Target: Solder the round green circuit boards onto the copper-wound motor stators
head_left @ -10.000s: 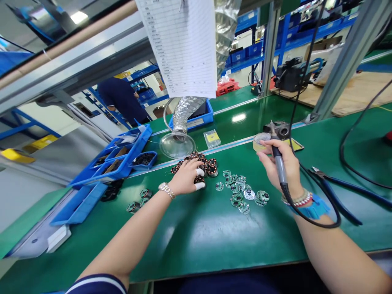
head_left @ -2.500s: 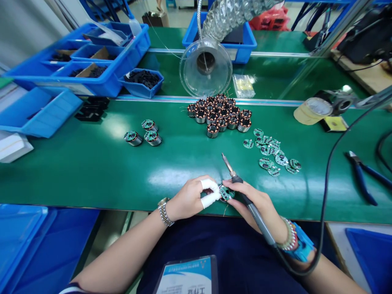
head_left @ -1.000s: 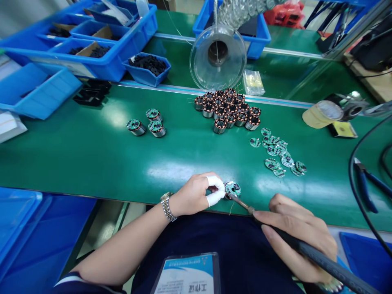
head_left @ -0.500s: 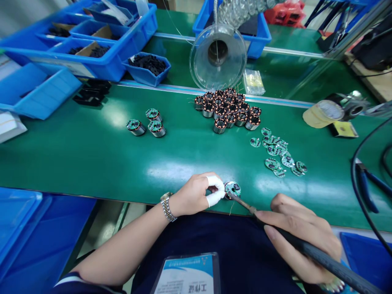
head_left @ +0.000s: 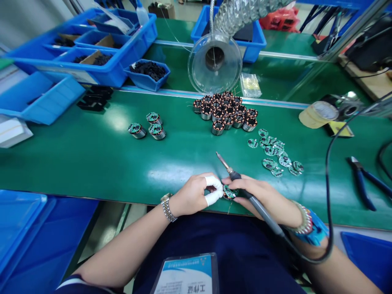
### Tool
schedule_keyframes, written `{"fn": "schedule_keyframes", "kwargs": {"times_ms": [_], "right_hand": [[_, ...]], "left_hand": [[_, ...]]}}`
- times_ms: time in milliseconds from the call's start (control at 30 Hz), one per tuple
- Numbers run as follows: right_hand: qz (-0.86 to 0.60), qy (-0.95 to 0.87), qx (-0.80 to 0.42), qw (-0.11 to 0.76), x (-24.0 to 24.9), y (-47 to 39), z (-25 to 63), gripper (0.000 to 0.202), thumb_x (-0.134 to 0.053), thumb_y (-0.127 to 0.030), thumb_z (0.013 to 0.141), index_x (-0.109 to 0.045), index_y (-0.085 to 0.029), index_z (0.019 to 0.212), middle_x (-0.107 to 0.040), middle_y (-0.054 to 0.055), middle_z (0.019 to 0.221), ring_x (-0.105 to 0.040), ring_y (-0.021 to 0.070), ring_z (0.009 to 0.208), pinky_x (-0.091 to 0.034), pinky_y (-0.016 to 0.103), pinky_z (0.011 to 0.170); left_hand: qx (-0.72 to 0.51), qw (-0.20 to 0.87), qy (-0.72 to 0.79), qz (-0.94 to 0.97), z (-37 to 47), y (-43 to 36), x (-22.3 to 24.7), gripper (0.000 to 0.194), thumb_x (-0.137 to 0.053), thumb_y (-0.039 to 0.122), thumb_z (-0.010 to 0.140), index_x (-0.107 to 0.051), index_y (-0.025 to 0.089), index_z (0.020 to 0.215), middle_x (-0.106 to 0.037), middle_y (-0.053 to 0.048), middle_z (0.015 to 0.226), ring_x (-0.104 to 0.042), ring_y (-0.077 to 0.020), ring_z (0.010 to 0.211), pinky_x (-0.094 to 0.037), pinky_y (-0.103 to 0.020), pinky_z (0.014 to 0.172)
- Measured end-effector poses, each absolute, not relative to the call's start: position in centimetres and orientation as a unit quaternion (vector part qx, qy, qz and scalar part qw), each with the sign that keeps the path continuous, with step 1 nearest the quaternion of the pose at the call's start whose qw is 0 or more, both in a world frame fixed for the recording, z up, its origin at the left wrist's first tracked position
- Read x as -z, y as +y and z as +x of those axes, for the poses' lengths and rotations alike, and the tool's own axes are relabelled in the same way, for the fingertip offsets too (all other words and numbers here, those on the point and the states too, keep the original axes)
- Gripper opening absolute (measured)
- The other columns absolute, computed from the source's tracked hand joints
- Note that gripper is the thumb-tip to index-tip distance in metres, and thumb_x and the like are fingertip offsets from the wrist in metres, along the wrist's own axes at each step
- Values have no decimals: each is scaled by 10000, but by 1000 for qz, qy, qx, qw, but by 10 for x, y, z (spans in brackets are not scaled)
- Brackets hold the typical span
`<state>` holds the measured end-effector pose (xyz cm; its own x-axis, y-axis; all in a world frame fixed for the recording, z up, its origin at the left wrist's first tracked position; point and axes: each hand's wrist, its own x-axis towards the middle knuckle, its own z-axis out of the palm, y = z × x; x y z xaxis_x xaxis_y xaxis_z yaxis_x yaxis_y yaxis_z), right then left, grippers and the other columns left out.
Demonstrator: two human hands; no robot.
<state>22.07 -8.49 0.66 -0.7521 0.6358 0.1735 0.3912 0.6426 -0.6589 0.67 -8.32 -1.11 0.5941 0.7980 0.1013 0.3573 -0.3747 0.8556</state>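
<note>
My left hand (head_left: 196,194), with white covers on its thumb and finger, is pinched at the left side of a motor core topped by a green circuit board (head_left: 229,192), near the table's front edge. My right hand (head_left: 260,196) holds a soldering iron (head_left: 252,202), its tip pointing up and to the left above the table. The right fingers also touch the right side of that core. A thin wire hangs below the board. Three cores with boards (head_left: 157,131) stand at the left. Loose round boards (head_left: 270,164) lie at the right.
Several copper-wound cores (head_left: 228,110) stand at the centre back, below a clear extraction hood (head_left: 214,63). Blue parts bins (head_left: 147,74) are at the back left. A yellowish roll (head_left: 318,114) and blue-handled pliers (head_left: 363,183) lie at the right, where a black cable loops down.
My right hand has moved left to the core, and the iron's tip has left the board and now points up. My left hand has stayed at the core.
</note>
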Motion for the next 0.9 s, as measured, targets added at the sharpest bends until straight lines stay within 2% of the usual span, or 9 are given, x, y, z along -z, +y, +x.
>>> {"fn": "schedule_keyframes", "kwargs": {"times_ms": [133, 267, 367, 500, 667, 733, 833, 900], "right_hand": [[-331, -877, -285, 200, -3, -90, 221, 340, -526, -202, 822, -420, -203, 1145, -577, 96, 1092, -546, 186, 1033, -481, 347, 865], [-390, -859, -217, 251, 3, -109, 218, 361, -587, -255, 785, -441, -185, 1108, -589, 101, 1008, -571, 204, 946, -503, 353, 801], [-420, -845, -172, 284, 11, -119, 213, 369, -605, -283, 770, -453, -178, 1089, -581, 104, 986, -579, 206, 900, -513, 344, 755], [-432, -835, -147, 307, 18, -123, 207, 368, -616, -315, 756, -466, -187, 1067, -578, 91, 955, -583, 205, 873, -512, 333, 727], [-428, -831, -163, 314, 13, -120, 206, 411, -633, -336, 738, -463, -190, 1082, -578, 89, 956, -573, 207, 868, -500, 343, 736], [-425, -826, -180, 325, 7, -114, 205, 364, -621, -299, 752, -471, -189, 1066, -589, 78, 931, -565, 199, 855, -492, 341, 738], [-399, -822, -210, 346, 0, -102, 200, 220, -530, -160, 807, -492, -198, 1021, -588, 50, 881, -548, 157, 804, -482, 298, 705], [-369, -834, -225, 343, -1, -94, 197, 205, -487, -108, 815, -505, -201, 998, -576, 36, 849, -528, 136, 767, -471, 272, 671]], "left_hand": [[-278, 449, 451, 719, 3, -95, 15, 149, -539, 213, 788, -586, 155, 917, -637, -34, 834, -592, -111, 702, -483, -223, 662], [-254, 424, 504, 709, 4, -111, 16, 151, -569, 227, 769, -619, 165, 897, -641, -38, 836, -591, -130, 689, -487, -256, 663], [-230, 507, 480, 678, 10, -116, 10, 100, -574, 219, 758, -643, 165, 807, -637, -28, 789, -578, -121, 640, -482, -244, 614], [-236, 646, 507, 520, 20, -110, 1, 77, -564, 187, 750, -623, 143, 728, -614, 1, 635, -563, -93, 551, -478, -220, 580], [-246, 715, 495, 429, 25, -99, 2, 97, -593, 227, 724, -608, 131, 719, -567, 23, 538, -525, -78, 485, -458, -203, 515], [-243, 721, 479, 437, 25, -96, 3, 118, -599, 240, 714, -595, 125, 683, -544, 26, 511, -507, -76, 467, -447, -200, 490], [-240, 722, 475, 443, 26, -94, 3, 142, -607, 256, 703, -574, 123, 665, -523, 31, 482, -486, -74, 443, -442, -203, 475], [-243, 720, 476, 442, 26, -94, 3, 144, -607, 261, 700, -569, 123, 676, -515, 35, 477, -479, -73, 437, -441, -206, 470]]}}
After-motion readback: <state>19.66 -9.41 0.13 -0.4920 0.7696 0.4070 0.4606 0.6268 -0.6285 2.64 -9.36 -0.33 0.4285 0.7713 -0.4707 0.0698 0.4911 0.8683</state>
